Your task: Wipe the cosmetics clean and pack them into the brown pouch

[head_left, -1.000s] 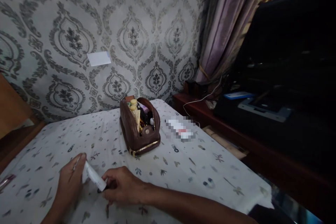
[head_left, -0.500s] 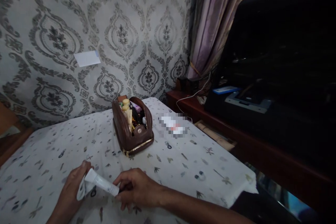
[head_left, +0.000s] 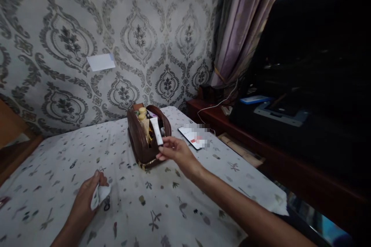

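Observation:
A white tube (head_left: 157,131) is pinched by its lower end in the fingers of my right hand (head_left: 176,154). It stands nearly upright over the opening of a brown bag (head_left: 138,139), which holds several small bottles and tubes. My left hand (head_left: 87,197) is closed on a crumpled white cloth (head_left: 100,196) above the patterned sheet at the lower left. Whether the tube touches anything inside the bag cannot be made out.
The bag stands on a white patterned sheet (head_left: 121,212). A phone (head_left: 191,138) lies right of it. A dark red desk (head_left: 246,135) with a large black object (head_left: 307,54) is at the right. A patterned wall rises behind.
My right hand has carried the white tube away from my left hand, up and right to the bag. My left hand keeps the cloth. The view has shifted slightly.

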`<state>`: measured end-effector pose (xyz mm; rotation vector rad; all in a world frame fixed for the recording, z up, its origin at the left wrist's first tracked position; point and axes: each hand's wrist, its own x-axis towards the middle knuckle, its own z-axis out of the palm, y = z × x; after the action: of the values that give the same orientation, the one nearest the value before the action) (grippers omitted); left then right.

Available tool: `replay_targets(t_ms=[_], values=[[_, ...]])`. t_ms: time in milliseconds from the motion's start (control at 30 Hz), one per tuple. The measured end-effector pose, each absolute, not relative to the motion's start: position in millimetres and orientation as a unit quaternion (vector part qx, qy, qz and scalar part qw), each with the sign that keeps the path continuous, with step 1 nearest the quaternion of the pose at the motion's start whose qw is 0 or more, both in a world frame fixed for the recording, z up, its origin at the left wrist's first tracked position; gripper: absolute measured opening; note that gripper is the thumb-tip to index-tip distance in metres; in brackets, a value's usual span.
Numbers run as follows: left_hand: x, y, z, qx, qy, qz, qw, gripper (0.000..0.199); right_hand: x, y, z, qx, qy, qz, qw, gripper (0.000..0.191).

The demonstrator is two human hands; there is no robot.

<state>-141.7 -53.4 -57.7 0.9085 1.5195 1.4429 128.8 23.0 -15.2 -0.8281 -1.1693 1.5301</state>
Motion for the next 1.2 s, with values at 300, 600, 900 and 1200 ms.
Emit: replay_targets(t_ms=[300, 600, 900, 1200], values=[[-147.7, -52.3, -68.9, 0.355, 0.58, 0.555, 0.48, 0.06, 121.5, 59.2, 1.6, -0.427, -0.618, 0.445, 0.488, 0.027], [-149.7, -50.5, -74.4, 0.352, 0.576, 0.545, 0.497, 0.062, 111.0, 73.4, 14.4, -0.499, -0.74, 0.229, 0.388, 0.014], [-149.0, -50.3, -73.1, 0.368, 0.584, 0.523, 0.5, 0.06, 107.8, 76.4, 22.8, -0.519, -0.776, 0.151, 0.325, 0.015], [-151.1, -50.5, -77.4, 0.369, 0.572, 0.531, 0.504, 0.058, 122.1, 75.9, 15.8, -0.498, -0.772, 0.17, 0.356, 0.012]])
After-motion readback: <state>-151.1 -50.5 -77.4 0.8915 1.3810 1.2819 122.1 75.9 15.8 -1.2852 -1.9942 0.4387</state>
